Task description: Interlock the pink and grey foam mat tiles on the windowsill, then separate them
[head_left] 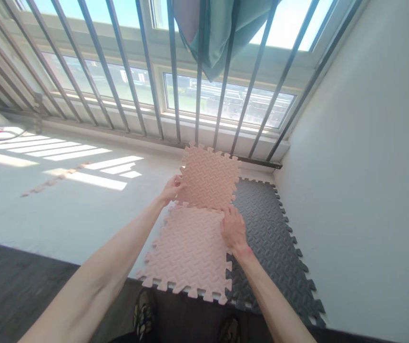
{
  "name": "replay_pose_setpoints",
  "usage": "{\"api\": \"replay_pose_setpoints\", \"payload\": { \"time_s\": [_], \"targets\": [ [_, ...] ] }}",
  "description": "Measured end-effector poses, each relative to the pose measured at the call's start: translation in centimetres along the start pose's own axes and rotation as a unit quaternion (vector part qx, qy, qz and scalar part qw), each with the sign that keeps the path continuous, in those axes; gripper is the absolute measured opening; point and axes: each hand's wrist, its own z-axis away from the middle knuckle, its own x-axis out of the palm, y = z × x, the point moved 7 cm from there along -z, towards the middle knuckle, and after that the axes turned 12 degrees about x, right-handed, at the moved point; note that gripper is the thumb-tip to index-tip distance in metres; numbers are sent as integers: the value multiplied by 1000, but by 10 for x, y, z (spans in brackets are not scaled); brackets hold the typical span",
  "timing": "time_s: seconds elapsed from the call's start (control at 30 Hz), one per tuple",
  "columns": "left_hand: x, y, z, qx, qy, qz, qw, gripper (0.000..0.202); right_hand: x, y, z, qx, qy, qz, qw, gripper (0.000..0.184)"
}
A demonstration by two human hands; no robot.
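A pink foam puzzle tile point(209, 177) is held tilted above the floor, its near edge meeting a second pink tile point(190, 250) that lies flat. My left hand point(171, 188) grips the raised tile by its left edge, fingers closed on it. At the seam between the two pink tiles my right hand point(233, 229) lies with fingers down on the flat tile, touching the raised tile's near right corner. Dark grey foam tiles point(272, 238) lie joined to the right of the pink ones.
A white wall point(362, 190) runs close along the right of the grey tiles. Metal window bars point(176, 95) stand behind the tiles, with teal cloth point(219, 33) hanging above. My shoes point(145, 314) stand on a dark floor strip in front. Pale floor spreads to the left.
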Motion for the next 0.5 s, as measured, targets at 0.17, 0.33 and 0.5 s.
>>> {"api": "replay_pose_setpoints", "payload": {
  "time_s": [0.17,0.33,0.5],
  "targets": [
    [-1,-5,11,2,18,-14,1000,75,42,-76,22,-114,-67,-43,990,47],
    [-3,-3,24,7,21,17,1000,72,74,-81,31,-75,-62,-58,994,53],
    [-3,31,2,50,21,56,997,67,79,-74,40,-66,-71,-62,993,57]
  ]
}}
